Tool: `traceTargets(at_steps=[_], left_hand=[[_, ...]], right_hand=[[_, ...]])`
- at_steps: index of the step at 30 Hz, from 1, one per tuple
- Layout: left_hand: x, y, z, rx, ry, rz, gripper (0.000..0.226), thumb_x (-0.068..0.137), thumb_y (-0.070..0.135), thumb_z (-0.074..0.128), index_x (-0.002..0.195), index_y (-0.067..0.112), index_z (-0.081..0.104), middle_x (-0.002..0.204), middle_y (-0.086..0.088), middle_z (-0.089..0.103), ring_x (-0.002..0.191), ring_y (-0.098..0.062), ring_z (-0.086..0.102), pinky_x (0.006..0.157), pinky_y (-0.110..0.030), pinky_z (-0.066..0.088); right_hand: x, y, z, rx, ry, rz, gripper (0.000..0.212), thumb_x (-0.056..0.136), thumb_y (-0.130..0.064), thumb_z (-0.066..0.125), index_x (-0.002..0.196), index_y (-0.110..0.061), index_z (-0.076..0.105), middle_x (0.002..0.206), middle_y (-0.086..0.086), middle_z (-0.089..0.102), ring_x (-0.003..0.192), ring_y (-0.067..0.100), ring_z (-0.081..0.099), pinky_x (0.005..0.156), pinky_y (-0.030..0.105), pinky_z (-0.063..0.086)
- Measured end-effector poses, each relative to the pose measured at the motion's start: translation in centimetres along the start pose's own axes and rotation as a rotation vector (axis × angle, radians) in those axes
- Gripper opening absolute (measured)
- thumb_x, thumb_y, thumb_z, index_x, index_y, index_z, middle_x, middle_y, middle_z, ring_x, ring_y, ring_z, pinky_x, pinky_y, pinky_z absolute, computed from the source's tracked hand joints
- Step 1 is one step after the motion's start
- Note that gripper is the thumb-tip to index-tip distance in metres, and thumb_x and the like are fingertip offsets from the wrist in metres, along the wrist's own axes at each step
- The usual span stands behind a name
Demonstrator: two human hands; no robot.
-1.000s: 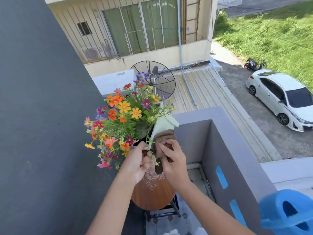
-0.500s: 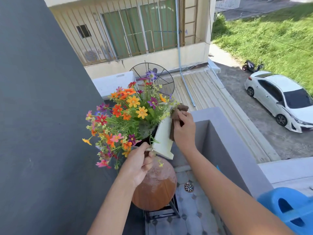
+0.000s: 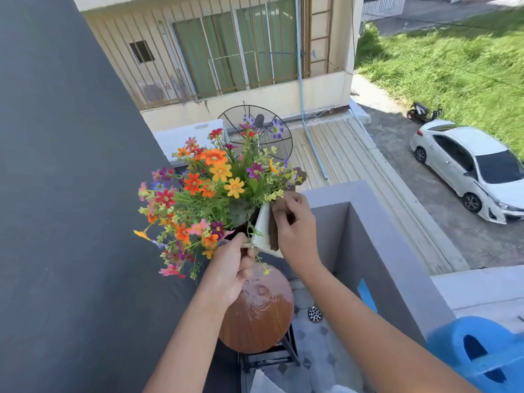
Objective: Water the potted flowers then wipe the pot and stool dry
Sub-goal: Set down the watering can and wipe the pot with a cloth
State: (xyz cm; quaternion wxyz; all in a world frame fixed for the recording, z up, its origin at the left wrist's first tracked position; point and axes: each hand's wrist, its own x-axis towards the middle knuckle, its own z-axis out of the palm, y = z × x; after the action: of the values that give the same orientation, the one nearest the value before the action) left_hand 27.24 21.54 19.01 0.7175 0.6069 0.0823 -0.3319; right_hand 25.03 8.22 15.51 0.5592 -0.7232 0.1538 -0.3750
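A dark wall (image 3: 56, 194) fills the left side, and a grey parapet (image 3: 368, 222) boxes in the right, with two strips of blue tape (image 3: 367, 296) on its inner face. One blue watering can (image 3: 482, 355) sits at lower right. On the tiled floor (image 3: 317, 344) lies a round drain (image 3: 315, 313). Beyond the parapet are a dish antenna (image 3: 255, 131), a white car (image 3: 470, 168) and a scooter (image 3: 422, 112).

One white pot (image 3: 263, 231) is held in the air above one round wooden stool (image 3: 258, 316), whose wet top shows beads of water. The pot is tilted, its long axis running from lower right to upper left, so the flowers (image 3: 209, 191) lean toward the wall and hide its mouth.

The left hand (image 3: 229, 268) is clenched on the pot's near rim. The right hand (image 3: 295, 228) pinches one brown cloth (image 3: 273, 234) against the pot's side; the cloth's top end (image 3: 300, 174) pokes up behind the blooms.
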Motion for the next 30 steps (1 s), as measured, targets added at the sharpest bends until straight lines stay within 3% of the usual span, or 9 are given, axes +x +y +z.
traceTargets(at_steps=[4, 9, 15, 19, 25, 30], left_hand=[[1.0, 0.6, -1.0, -0.084, 0.009, -0.023, 0.02, 0.102, 0.017, 0.041, 0.084, 0.01, 0.045, 0.051, 0.001, 0.044, 0.031, -0.005, 0.02, 0.031, -0.018, 0.014], [1.4, 0.6, -1.5, -0.156, -0.015, -0.035, 0.02, 0.103, 0.016, 0.038, 0.084, 0.011, 0.043, 0.054, 0.0, 0.044, 0.03, -0.004, 0.019, 0.028, -0.017, 0.016], [0.4, 1.1, -0.3, -0.128, 0.024, -0.029, 0.028, 0.102, 0.015, 0.042, 0.074, 0.012, 0.048, 0.049, 0.001, 0.042, 0.031, -0.005, 0.021, 0.035, -0.018, 0.013], [0.5, 1.5, -0.4, -0.161, -0.019, -0.033, 0.031, 0.101, 0.012, 0.04, 0.071, 0.013, 0.042, 0.05, 0.0, 0.043, 0.03, -0.004, 0.02, 0.032, -0.017, 0.013], [1.0, 1.8, -1.4, -0.121, -0.084, -0.027, 0.03, 0.1, 0.009, 0.038, 0.071, 0.015, 0.039, 0.058, -0.002, 0.043, 0.032, -0.005, 0.02, 0.029, -0.017, 0.017], [0.6, 1.8, -0.7, 0.001, -0.048, -0.005, 0.032, 0.097, 0.008, 0.041, 0.066, 0.016, 0.038, 0.057, -0.003, 0.042, 0.035, -0.006, 0.019, 0.036, -0.02, 0.011]], right_hand=[[-4.5, 1.1, -0.2, -0.047, -0.116, -0.101, 0.033, 0.086, 0.005, 0.056, 0.115, -0.003, 0.071, 0.109, 0.008, 0.058, 0.105, 0.009, 0.058, 0.087, 0.012, 0.042], [-7.5, 4.0, -0.5, -0.1, -0.128, -0.002, 0.028, 0.087, -0.001, 0.059, 0.111, -0.006, 0.072, 0.109, -0.002, 0.058, 0.107, 0.005, 0.057, 0.09, 0.018, 0.044], [-4.7, 0.0, 0.3, -0.082, -0.074, -0.19, 0.033, 0.086, 0.005, 0.062, 0.113, -0.01, 0.074, 0.109, 0.003, 0.059, 0.104, 0.008, 0.057, 0.088, 0.014, 0.043], [-4.8, 1.3, -0.5, -0.125, -0.123, -0.234, 0.034, 0.083, 0.009, 0.061, 0.11, -0.008, 0.074, 0.11, 0.003, 0.058, 0.104, 0.011, 0.058, 0.089, 0.015, 0.044], [-6.1, 3.9, -1.1, -0.103, -0.109, -0.026, 0.03, 0.087, 0.009, 0.06, 0.108, -0.008, 0.074, 0.109, -0.001, 0.061, 0.105, 0.006, 0.058, 0.089, 0.017, 0.044], [-4.5, 0.8, 0.2, 0.079, -0.029, 0.029, 0.031, 0.089, 0.008, 0.059, 0.113, -0.006, 0.073, 0.112, 0.004, 0.062, 0.107, 0.011, 0.059, 0.087, 0.019, 0.047]])
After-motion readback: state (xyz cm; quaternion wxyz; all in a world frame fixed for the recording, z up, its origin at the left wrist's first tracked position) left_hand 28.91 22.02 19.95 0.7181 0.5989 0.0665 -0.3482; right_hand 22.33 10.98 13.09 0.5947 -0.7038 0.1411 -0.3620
